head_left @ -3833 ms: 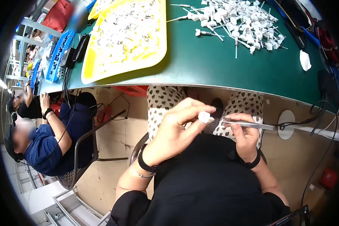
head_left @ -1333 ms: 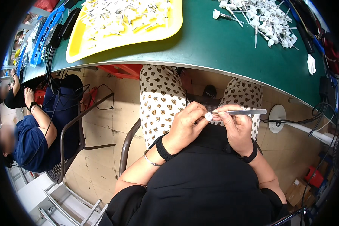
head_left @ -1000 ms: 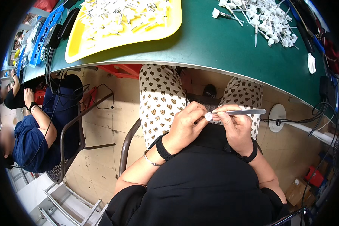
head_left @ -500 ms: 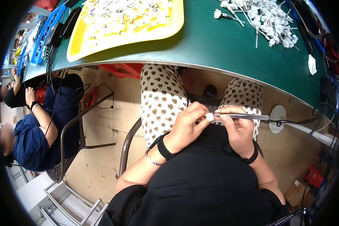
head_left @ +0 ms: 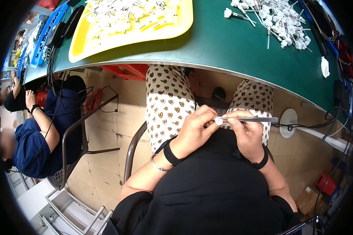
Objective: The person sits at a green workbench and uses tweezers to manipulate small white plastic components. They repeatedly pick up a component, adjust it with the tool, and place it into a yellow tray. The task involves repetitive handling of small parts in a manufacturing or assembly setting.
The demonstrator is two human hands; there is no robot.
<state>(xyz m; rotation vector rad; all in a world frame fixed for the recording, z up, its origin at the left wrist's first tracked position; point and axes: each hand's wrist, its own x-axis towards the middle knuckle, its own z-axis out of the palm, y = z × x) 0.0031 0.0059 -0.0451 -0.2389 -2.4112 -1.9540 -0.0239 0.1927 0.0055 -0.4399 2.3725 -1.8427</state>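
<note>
Above my lap, my left hand [head_left: 198, 127] pinches a small round white plastic part [head_left: 219, 121] between thumb and fingertips. My right hand [head_left: 247, 135] is closed on a pair of metal tweezers [head_left: 261, 119], which lie nearly level with their rear end pointing right. The tweezers' tips reach the white part, but the exact contact is too small to make out. The two hands almost meet at the fingertips.
On the green table [head_left: 211, 47], a yellow tray [head_left: 78, 49] holds several white parts with metal pins. A heap of similar white parts [head_left: 282, 23] lies at the right. A seated co-worker [head_left: 37, 137] is at the left. Cables [head_left: 335, 115] hang at the right.
The tweezers have shifted slightly left and up at their rear end, and their tips sit closer over the white part. My left hand has barely moved.
</note>
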